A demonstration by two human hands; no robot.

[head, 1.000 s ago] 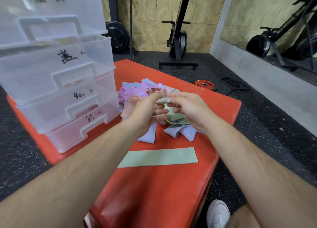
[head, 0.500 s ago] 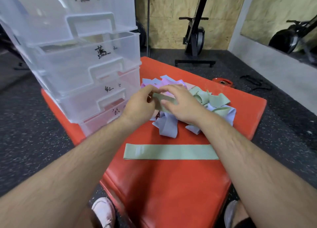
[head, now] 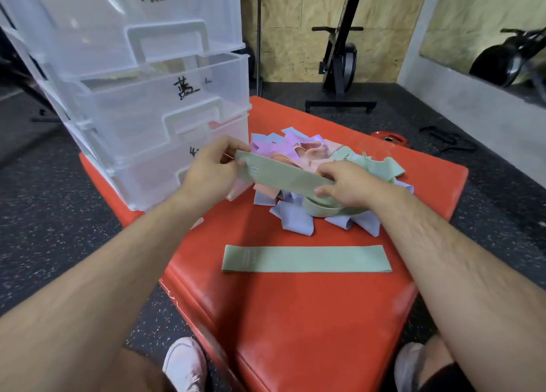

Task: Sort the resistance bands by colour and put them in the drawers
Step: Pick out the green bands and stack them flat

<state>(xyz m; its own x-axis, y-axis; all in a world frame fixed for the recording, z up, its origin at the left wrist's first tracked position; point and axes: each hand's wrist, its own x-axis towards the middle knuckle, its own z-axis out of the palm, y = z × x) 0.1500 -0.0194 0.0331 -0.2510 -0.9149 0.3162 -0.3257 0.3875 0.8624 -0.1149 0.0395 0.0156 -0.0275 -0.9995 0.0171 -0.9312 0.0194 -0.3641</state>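
Your left hand (head: 206, 173) and right hand (head: 347, 185) pinch a green band (head: 283, 179) above the pile (head: 291, 220). Second band (head: 307, 258) lies flat on the pad (head: 295, 326), centre.

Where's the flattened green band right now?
Head view: the flat green band lies alone on the red pad, centre, just nearer the person than the band pile.

A flat green band (head: 307, 258) lies straight. At twelve o'clock from it sits a tangled pile (head: 292, 219) of green, lilac, pink and purple bands. Over the pile, the left hand (head: 206, 176) and right hand (head: 348, 182) pinch a second green band (head: 283, 182) by its ends. Clear, hand-labelled drawers (head: 147, 96) stand stacked at ten o'clock.
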